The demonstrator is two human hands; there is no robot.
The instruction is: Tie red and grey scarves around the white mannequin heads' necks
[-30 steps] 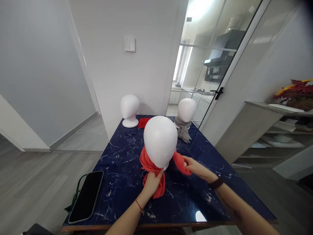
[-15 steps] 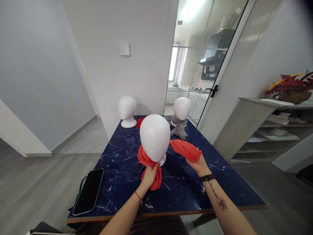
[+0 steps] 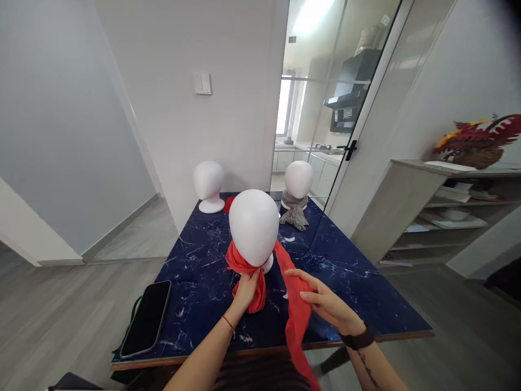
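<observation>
A white foam mannequin head (image 3: 253, 225) stands at the middle of the table, with a red scarf (image 3: 298, 320) passing around its neck. My left hand (image 3: 246, 291) is closed on the scarf just below the chin, and a bunched part of the cloth hangs under it. On the right, the scarf's other length runs from behind the neck down past the table's front edge. My right hand (image 3: 330, 305) holds this length between thumb and fingers. The back of the neck is hidden by the head.
Behind stand a bare white head (image 3: 209, 184) at left and another white head (image 3: 299, 179) at right wearing a grey scarf (image 3: 295, 209). Some red cloth (image 3: 228, 204) lies between them. A phone (image 3: 147, 319) rests on the blue marbled table (image 3: 191, 277) at front left.
My right hand has moved down and nearer to me, turning its back upward. The scarf length it holds now hangs down over the table edge. My left hand keeps its grip under the chin.
</observation>
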